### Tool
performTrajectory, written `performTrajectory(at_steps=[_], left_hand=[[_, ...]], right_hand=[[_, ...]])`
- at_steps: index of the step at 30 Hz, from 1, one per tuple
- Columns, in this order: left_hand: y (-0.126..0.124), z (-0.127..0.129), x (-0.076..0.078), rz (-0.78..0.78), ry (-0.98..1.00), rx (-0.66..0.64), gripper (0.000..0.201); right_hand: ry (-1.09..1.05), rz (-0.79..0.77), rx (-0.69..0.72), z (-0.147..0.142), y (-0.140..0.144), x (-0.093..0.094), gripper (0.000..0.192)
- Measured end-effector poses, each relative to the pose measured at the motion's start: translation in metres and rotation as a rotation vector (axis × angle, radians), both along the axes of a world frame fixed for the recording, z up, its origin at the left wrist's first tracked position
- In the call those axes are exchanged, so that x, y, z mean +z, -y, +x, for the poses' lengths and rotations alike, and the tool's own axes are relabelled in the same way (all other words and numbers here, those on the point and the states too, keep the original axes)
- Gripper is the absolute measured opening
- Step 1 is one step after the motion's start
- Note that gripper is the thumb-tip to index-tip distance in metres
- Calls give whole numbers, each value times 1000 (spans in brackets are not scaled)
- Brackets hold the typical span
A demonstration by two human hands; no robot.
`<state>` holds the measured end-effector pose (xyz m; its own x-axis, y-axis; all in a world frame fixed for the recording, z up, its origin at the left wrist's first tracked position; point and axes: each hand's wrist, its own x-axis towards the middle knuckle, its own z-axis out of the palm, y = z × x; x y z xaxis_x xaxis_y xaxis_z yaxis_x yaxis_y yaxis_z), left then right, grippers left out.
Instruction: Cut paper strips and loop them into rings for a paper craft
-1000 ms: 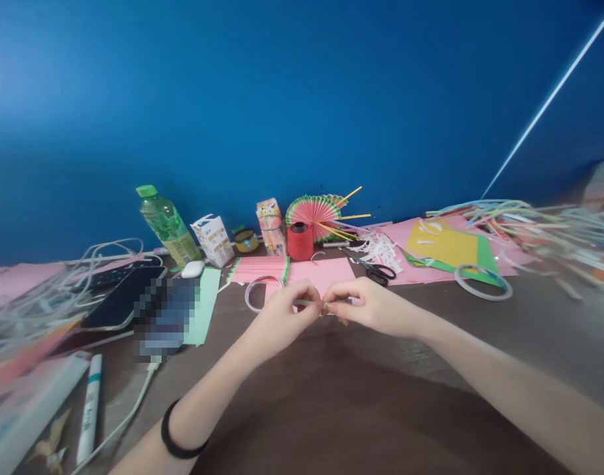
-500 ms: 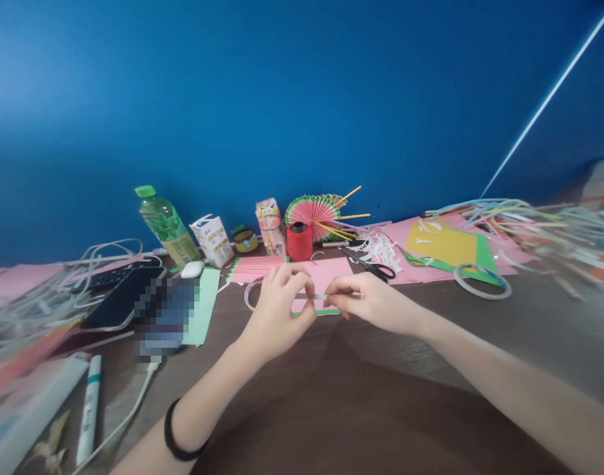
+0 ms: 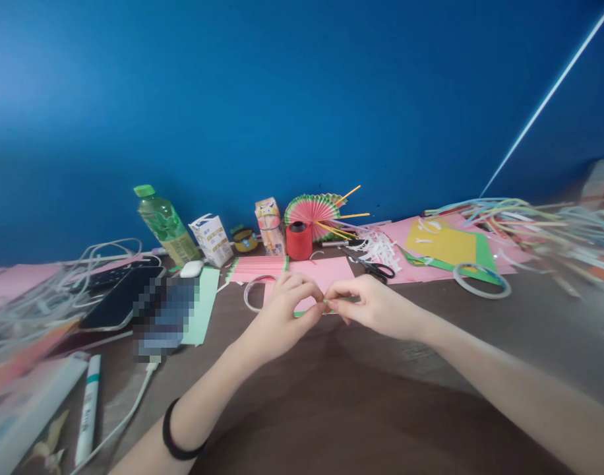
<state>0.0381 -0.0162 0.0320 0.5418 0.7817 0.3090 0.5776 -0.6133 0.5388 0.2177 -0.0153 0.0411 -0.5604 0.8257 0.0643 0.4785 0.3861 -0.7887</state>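
Observation:
My left hand (image 3: 288, 313) and my right hand (image 3: 371, 307) meet at the fingertips, both in a closed pinch. Between them is a narrow pale strip (image 3: 326, 302), mostly hidden by the fingers; its material is too small to tell. Under and behind the fingertips lies a pink paper sheet (image 3: 332, 267) with a green edge. A roll of tape (image 3: 249, 297) lies just left of my left hand. Pleated pink paper (image 3: 257, 268) with green ends rests behind it. Black-handled scissors (image 3: 380, 271) lie beyond my right hand.
At the back stand a green-capped bottle (image 3: 166, 227), a white box (image 3: 211, 241), a red thread spool (image 3: 299, 243) and a pink-green paper fan (image 3: 309, 210). Phones (image 3: 124, 300) and cables crowd the left. Rightward lie white paper shreds (image 3: 378, 251), yellow paper (image 3: 440, 244) and another tape roll (image 3: 480, 290).
My hands have come together: the fingertips were slightly apart with the pale strip showing between them, and now they touch over it. Objects on the table have not moved.

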Motion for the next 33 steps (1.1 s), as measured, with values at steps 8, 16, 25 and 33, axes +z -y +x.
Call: performTrajectory(at_steps=[8, 16, 25, 33], left_hand=[[0, 0, -1, -16, 6, 4, 11], [-1, 0, -2, -64, 54, 10, 12], [-1, -1, -1, -126, 70, 17, 15], [-4, -2, -2, -98, 77, 114, 13]], right_hand=[[12, -1, 8, 1, -1, -1, 18], [16, -5, 7, 2, 0, 0, 18], [17, 11, 11, 1, -2, -2, 18], [1, 46, -13, 1, -2, -1, 19]])
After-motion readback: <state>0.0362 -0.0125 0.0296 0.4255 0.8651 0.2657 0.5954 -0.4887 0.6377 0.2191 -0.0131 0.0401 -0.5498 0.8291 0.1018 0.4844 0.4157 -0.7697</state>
